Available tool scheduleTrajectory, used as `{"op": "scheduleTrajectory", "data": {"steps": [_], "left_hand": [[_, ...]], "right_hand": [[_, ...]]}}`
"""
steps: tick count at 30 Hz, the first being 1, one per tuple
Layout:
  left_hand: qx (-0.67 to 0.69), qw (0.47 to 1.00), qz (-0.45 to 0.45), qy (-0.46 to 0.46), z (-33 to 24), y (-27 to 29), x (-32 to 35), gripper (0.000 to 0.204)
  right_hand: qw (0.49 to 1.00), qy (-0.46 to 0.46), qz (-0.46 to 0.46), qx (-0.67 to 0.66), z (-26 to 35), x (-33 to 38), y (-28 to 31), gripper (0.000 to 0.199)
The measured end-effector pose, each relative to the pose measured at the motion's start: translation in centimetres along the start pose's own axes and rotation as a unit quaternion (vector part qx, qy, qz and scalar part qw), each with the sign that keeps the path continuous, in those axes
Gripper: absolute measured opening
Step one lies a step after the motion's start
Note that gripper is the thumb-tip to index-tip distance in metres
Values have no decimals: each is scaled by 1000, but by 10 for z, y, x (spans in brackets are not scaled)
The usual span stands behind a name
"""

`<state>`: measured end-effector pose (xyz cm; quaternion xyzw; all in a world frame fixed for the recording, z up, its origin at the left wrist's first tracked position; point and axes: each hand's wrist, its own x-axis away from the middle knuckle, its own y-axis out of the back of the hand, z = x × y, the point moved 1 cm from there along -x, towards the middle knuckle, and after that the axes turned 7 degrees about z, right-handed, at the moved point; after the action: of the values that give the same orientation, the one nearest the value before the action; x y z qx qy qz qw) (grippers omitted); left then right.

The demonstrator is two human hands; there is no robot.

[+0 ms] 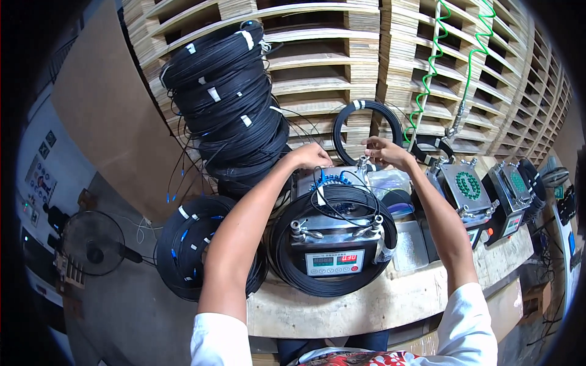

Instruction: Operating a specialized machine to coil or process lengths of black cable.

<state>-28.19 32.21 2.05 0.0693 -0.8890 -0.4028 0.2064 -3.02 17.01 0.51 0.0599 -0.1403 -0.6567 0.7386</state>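
A polishing machine (pixel 330 233) with metal corner posts and a front display panel (pixel 334 263) stands before me. A ring of blue connectors (pixel 332 180) sits in its top plate, black cable looped above it. A large black cable coil (pixel 282 268) surrounds the machine's body. My left hand (pixel 312 156) is at the back left corner, fingers bent together; what they grip is hidden. My right hand (pixel 388 152) is above the back right clamp post (pixel 363 163), its fingers curved and apart. Whether they touch the post is hard to make out.
Stacked black cable coils (pixel 229 110) rise at the back left; another coil pile (pixel 183 256) lies below. Two similar machines (pixel 469 183) stand to the right with green connectors. A clear plastic tray (pixel 410 247) lies beside my machine. Pallets (pixel 317 67) form the back wall; a fan (pixel 94 244) stands left.
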Motion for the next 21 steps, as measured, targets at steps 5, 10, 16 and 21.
{"op": "scheduleTrajectory", "data": {"steps": [5, 10, 16, 21], "left_hand": [[-123, 987, -1, 106, 24, 10, -12, 49], [338, 914, -91, 205, 40, 1, -18, 22], [607, 739, -242, 163, 108, -7, 21, 12], [633, 673, -348, 161, 101, -53, 41, 40]], "right_hand": [[904, 178, -314, 228, 38, 44, -34, 34], [844, 255, -431, 193, 66, 128, -119, 21], [854, 239, -437, 149, 44, 138, -191, 36], [806, 262, -488, 209, 34, 131, -195, 30]]}}
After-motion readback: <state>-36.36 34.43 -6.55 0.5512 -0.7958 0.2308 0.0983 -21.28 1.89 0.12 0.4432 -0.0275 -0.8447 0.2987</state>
